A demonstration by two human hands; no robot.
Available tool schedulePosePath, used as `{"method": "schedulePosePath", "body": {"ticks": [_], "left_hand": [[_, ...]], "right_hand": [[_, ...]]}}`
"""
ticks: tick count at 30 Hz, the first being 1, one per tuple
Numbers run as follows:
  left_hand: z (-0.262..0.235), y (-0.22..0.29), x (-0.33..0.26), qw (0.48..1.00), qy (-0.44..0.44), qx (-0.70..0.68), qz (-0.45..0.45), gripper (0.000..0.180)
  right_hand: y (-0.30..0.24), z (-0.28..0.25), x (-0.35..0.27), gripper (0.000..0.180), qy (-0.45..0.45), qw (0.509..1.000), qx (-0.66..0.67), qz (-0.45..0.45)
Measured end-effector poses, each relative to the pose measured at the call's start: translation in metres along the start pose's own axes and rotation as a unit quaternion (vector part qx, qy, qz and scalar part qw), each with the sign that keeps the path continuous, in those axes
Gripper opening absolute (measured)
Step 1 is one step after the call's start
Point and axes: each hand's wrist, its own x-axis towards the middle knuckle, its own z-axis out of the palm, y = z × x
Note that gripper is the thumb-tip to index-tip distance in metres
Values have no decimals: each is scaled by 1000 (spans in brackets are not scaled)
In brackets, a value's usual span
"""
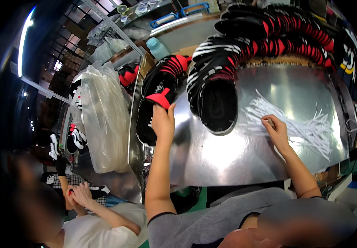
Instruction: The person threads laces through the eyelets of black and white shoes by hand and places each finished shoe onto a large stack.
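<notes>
My left hand grips the red heel part of a black shoe upper at the front of a short row of nested uppers. Its fingertips press against the red edge, and the thumb points up beside it. Over a loose pile of white shoelaces, my right hand is closed with curled fingers and thumb together. Whether a lace is between those fingers is too small to tell. Between my hands, a black upper with white stripes lies at the front of a long curved row of uppers.
The shiny metal tabletop spans the front. More black and red uppers are stacked at the back. A large clear plastic bag stands left, near a blue bottle. At lower left a co-worker's hands work close together.
</notes>
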Motion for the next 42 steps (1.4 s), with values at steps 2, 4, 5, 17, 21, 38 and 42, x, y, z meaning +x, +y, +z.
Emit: {"method": "schedulePosePath", "body": {"ticks": [2, 4, 5, 17, 21, 38, 42], "left_hand": [[70, -24, 47, 994, -21, 101, -21, 59], [114, -61, 86, 998, -3, 60, -15, 66], [133, -67, 103, 999, 25, 41, -11, 70], [178, -54, 148, 976, -67, -159, 130, 68], [117, -20, 67, 934, -8, -358, -6, 45], [53, 1, -33, 962, -115, -241, -55, 41], [54, -16, -89, 986, 3, -163, -24, 60]], "right_hand": [[4, -21, 10, 17, 28, 999, -41, 22], [4, -22, 16, 17, 33, 994, -108, 1], [-1, -25, 18, 17, 38, 986, -162, -4], [34, -30, 71, 22, 51, 930, -358, -69], [48, -25, 95, 24, 33, 941, -337, -18], [1, -30, 116, 13, 9, 994, 1, -111], [-104, -62, 66, 11, 3, 969, 158, -191]]}}
